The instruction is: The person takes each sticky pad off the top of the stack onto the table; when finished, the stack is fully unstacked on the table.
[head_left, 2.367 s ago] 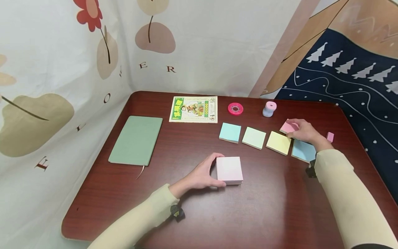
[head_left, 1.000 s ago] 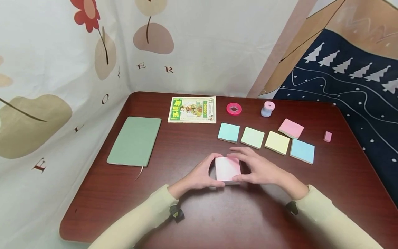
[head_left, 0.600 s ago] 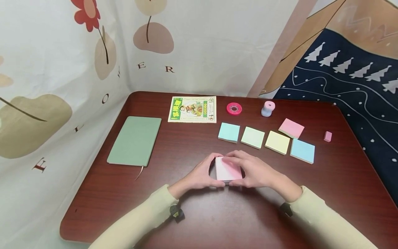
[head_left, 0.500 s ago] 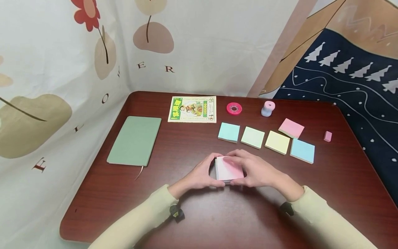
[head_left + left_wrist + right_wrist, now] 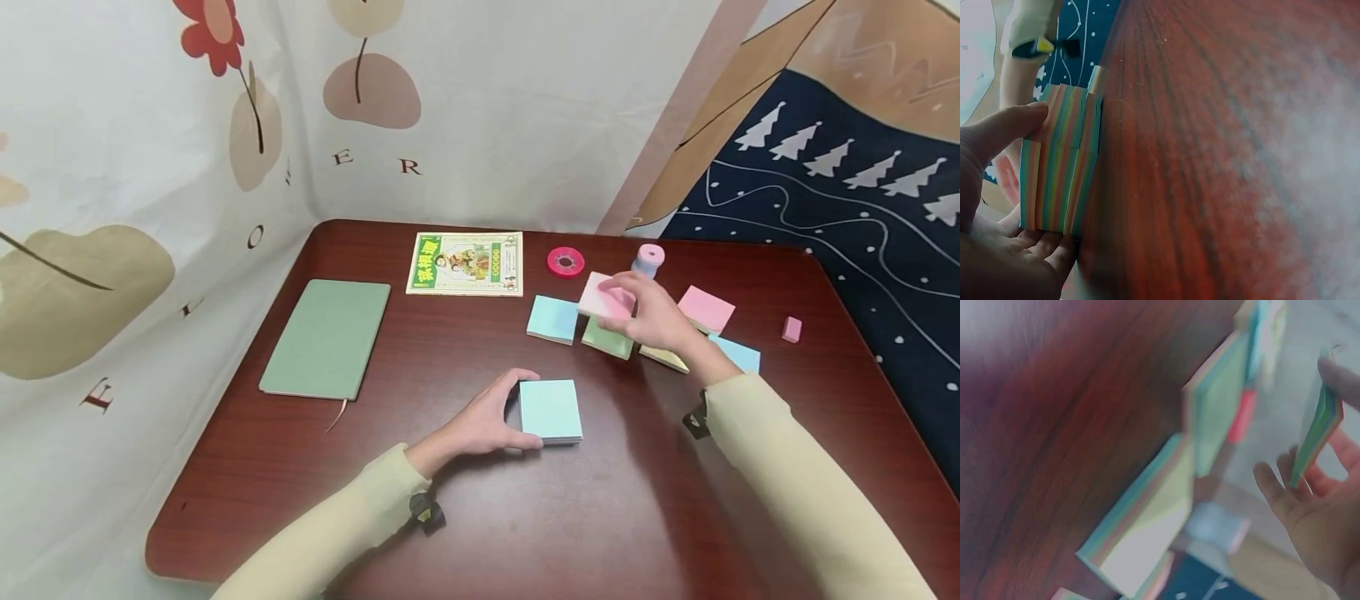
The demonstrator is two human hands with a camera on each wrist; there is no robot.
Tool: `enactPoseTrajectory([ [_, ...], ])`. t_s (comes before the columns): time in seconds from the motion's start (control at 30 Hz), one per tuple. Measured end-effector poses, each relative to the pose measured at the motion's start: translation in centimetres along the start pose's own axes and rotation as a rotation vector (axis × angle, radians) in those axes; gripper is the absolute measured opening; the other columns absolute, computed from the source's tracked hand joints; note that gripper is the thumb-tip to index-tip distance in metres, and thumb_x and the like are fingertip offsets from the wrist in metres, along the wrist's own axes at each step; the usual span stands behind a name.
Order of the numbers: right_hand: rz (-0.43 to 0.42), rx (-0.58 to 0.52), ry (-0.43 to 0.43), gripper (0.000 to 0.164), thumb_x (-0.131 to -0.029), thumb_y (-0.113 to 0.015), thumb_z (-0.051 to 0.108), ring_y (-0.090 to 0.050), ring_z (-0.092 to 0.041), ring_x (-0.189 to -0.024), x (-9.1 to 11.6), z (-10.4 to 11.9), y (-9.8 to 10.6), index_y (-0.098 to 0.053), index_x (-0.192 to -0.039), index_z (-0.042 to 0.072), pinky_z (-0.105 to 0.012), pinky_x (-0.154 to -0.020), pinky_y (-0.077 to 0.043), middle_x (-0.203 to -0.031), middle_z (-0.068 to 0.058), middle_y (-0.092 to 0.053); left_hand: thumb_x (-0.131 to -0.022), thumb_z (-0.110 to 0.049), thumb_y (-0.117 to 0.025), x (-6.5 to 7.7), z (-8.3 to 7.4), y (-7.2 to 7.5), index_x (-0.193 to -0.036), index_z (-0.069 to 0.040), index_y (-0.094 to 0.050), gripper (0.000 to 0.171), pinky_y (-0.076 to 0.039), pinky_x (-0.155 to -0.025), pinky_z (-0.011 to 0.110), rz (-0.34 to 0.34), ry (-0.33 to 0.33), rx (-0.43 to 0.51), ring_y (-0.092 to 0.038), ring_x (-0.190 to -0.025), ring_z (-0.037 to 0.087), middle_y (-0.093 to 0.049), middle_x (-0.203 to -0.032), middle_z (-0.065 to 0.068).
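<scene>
In the head view a stack of sticky note pads [image 5: 551,408], pale blue on top, stands on the table's middle. My left hand [image 5: 486,418] grips its left side, thumb at the near edge and fingers at the far edge. Striped, many-coloured sides of the stack [image 5: 1057,162] show in the left wrist view. My right hand [image 5: 651,315] pinches a pink-topped sticky note pad [image 5: 596,292], lifted over the row of pads. That held pad [image 5: 1319,428] appears edge-on in the right wrist view. Beneath it lies a green pad [image 5: 609,343], partly covered.
Left of the green pad is a light blue pad [image 5: 552,319]. To the right lie a yellow pad [image 5: 667,359], a pink pad [image 5: 708,308] and a blue pad [image 5: 741,354]. Behind are a booklet [image 5: 467,264], pink tape [image 5: 565,262] and a spool-shaped object [image 5: 649,257]. A green notebook [image 5: 326,337] lies left.
My right hand has lifted the pink-topped pad off the stack and carried it away to the upper right. A pale blue sheet now tops the stack. My left hand has stayed in place.
</scene>
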State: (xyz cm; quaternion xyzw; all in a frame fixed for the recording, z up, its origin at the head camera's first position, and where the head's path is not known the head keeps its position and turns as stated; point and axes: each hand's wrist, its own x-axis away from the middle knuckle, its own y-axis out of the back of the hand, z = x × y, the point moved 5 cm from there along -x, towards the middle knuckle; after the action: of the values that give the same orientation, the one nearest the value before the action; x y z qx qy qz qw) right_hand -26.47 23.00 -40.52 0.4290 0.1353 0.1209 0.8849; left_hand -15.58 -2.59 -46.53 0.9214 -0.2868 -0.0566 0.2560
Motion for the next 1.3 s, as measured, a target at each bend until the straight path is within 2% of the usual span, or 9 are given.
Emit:
enactPoseTrajectory([
  [0.2, 0.007, -0.011, -0.177, 0.055, -0.083, -0.078, 0.023, -0.033, -0.042, -0.132, -2.3, -3.8, -0.6, -0.058, -0.129, 0.002, -0.060, -0.107, -0.026, -0.139, -0.025, -0.043, -0.068, -0.023, -0.090, -0.1, 0.1, 0.0, -0.135, -0.014, -0.045, 0.081, -0.039, -0.099, 0.035, 0.002, -0.017, -0.003, -0.049, -0.111, 0.014, -0.054, -0.123, -0.001],
  [0.37, 0.017, -0.044, -0.285, 0.054, -0.087, -0.074, 0.026, -0.031, -0.042, -0.133, -3.3, -5.2, -1.2, -0.056, -0.132, 0.003, -0.060, -0.108, -0.024, -0.143, -0.026, -0.039, -0.067, -0.022, -0.090, -0.1, 0.1, 0.1, -0.135, -0.015, -0.046, 0.081, -0.039, -0.098, 0.035, -0.003, -0.010, 0.001, -0.049, -0.110, 0.014, -0.054, -0.123, -0.002],
  [0.6, 0.053, 0.037, -0.308, 0.052, -0.087, -0.072, 0.029, -0.033, -0.043, -0.130, -3.6, -5.4, -1.7, -0.058, -0.130, 0.004, -0.061, -0.101, -0.031, -0.141, -0.026, -0.039, -0.068, -0.023, -0.090, -0.1, 0.0, 0.1, -0.135, -0.015, -0.046, 0.081, -0.039, -0.099, 0.035, 0.002, -0.008, -0.009, -0.048, -0.112, 0.014, -0.053, -0.125, -0.002],
  [0.73, 0.063, 0.095, -0.284, 0.049, -0.089, -0.069, 0.027, -0.029, -0.046, -0.133, -3.7, -5.2, -1.7, -0.060, -0.130, 0.003, -0.062, -0.104, -0.028, -0.144, -0.026, -0.038, -0.068, -0.023, -0.090, -0.1, -0.1, 0.1, -0.135, -0.013, -0.046, 0.081, -0.039, -0.100, 0.036, 0.004, -0.020, -0.006, -0.048, -0.113, 0.015, -0.053, -0.125, -0.001],
  [0.9, 0.067, 0.116, -0.276, 0.047, -0.093, -0.064, 0.028, -0.026, -0.047, -0.136, -3.4, -5.0, -1.7, -0.059, -0.132, 0.002, -0.064, -0.105, -0.025, -0.148, -0.025, -0.036, -0.068, -0.023, -0.090, -0.1, -0.2, 0.1, -0.135, -0.012, -0.046, 0.081, -0.038, -0.101, 0.037, 0.005, -0.031, -0.007, -0.048, -0.114, 0.015, -0.053, -0.126, 0.000],
  [1.03, -0.005, 0.119, -0.316, 0.049, -0.094, -0.062, 0.037, -0.031, -0.044, -0.131, -2.7, -5.4, -1.4, -0.059, -0.132, 0.005, -0.063, -0.100, -0.030, -0.143, -0.024, -0.040, -0.068, -0.023, -0.089, -0.1, -0.1, 0.0, -0.135, -0.012, -0.045, 0.081, -0.038, -0.101, 0.037, 0.008, -0.027, -0.010, -0.048, -0.113, 0.016, -0.053, -0.126, 0.000],
  [1.2, -0.157, 0.180, -0.389, 0.042, -0.094, -0.059, 0.041, -0.039, -0.040, -0.117, -1.6, -6.0, -0.9, -0.065, -0.115, 0.005, -0.060, -0.094, -0.032, -0.126, -0.022, -0.048, -0.069, -0.023, -0.089, -0.1, 0.0, 0.0, -0.135, -0.013, -0.045, 0.080, -0.039, -0.100, 0.037, 0.008, -0.024, -0.010, -0.049, -0.112, 0.016, -0.053, -0.125, 0.000],
  [1.3, -0.175, 0.213, -0.427, 0.042, -0.094, -0.057, 0.041, -0.039, -0.040, -0.114, -1.1, -6.3, -0.9, -0.063, -0.113, 0.004, -0.060, -0.094, -0.030, -0.120, -0.022, -0.048, -0.069, -0.023, -0.089, -0.2, 0.1, 0.0, -0.135, -0.013, -0.045, 0.080, -0.039, -0.099, 0.037, 0.009, -0.023, -0.013, -0.049, -0.112, 0.015, -0.053, -0.125, 0.000],
])
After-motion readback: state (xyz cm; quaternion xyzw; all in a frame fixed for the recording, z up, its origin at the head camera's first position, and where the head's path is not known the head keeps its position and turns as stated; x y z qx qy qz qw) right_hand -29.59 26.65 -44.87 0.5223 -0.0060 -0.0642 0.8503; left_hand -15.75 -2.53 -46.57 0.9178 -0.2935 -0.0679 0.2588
